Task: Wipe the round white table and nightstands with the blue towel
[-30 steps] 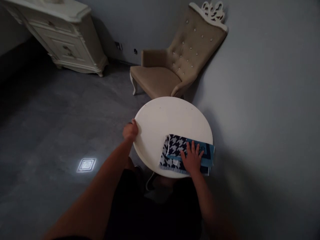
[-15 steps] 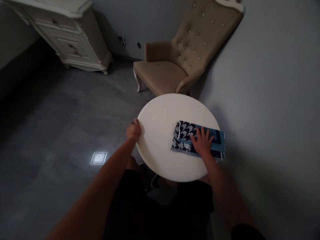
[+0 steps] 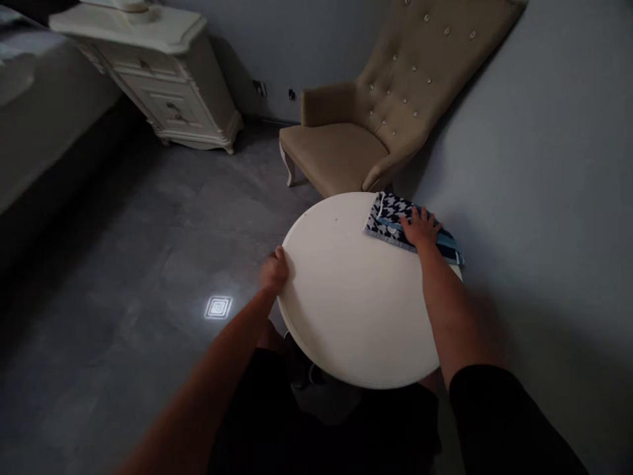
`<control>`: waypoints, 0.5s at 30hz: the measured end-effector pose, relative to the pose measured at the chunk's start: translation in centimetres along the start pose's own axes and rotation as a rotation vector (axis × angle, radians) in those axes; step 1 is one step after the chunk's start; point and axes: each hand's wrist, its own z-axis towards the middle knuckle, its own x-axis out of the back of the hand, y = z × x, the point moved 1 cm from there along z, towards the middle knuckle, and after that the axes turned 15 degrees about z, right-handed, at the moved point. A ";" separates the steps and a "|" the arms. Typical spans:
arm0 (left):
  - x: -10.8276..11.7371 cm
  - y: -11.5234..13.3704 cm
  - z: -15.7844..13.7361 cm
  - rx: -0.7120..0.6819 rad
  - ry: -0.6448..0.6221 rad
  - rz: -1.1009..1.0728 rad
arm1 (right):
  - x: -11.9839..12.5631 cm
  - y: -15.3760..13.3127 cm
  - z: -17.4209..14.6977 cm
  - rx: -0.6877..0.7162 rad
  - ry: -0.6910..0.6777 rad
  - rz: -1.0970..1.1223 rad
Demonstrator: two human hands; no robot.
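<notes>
A round white table point(image 3: 356, 303) stands right in front of me. My left hand point(image 3: 274, 270) is closed on its left edge, the thumb over the rim. At the far right of the tabletop, my right hand point(image 3: 422, 228) lies with fingers spread on a folded towel point(image 3: 390, 231). The towel has a dark and pale houndstooth pattern on one end and blue on the other, and its right end reaches over the table's edge. Beneath my palm, part of the towel is hidden.
Behind the table a tan tufted armchair point(image 3: 341, 155) stands against the grey wall point(image 3: 544, 165), which runs close along the right. A white nightstand point(image 3: 173, 99) and a bed point(image 3: 54, 119) are at the left. A square light patch point(image 3: 218, 307) shows on the dark floor.
My right hand has slid the towel away from me, from the table's right middle to its far right edge. My left hand stays on the rim. The view has shifted slightly left.
</notes>
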 end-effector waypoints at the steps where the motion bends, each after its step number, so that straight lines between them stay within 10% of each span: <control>1: 0.1 0.1 -0.1 -0.004 -0.009 -0.004 | 0.0 0.0 0.1 0.004 0.009 0.003; 8: 0.5 0.3 -0.6 -0.013 -0.040 -0.022 | -0.6 0.3 -5.6 0.056 0.027 -0.014; 15: 0.2 0.0 -0.6 -0.030 -0.009 -0.055 | -2.4 0.4 -21.0 0.126 0.008 -0.071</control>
